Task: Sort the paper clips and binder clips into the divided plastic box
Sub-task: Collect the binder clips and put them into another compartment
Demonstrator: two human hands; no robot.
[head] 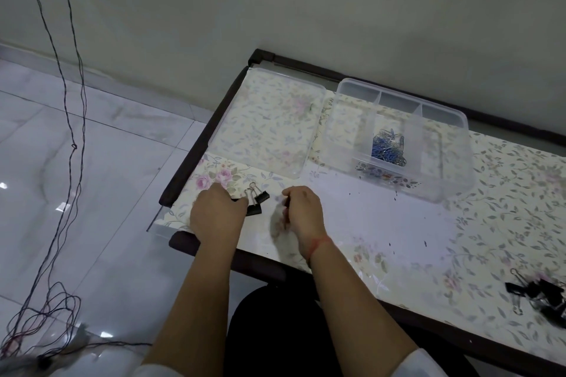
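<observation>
A clear divided plastic box [441, 187] stands at the back of the table, with blue and silver paper clips [388, 147] heaped in its middle compartment. Its clear lid [266, 122] lies to the left. Two or three black binder clips [256, 202] lie near the table's front left corner. My left hand [216, 213] rests on the table with its fingers curled over the leftmost of those clips. My right hand [303, 211] is closed just right of them; something dark shows between its fingers, and I cannot tell what. A second pile of black binder clips [542, 297] lies far right.
The table [382, 232] has a floral cover under glass and a dark frame, set against a wall. Left of it is a glossy tiled floor [76, 162] with hanging and coiled cables [70, 119]. My dark-clothed lap sits under the front edge.
</observation>
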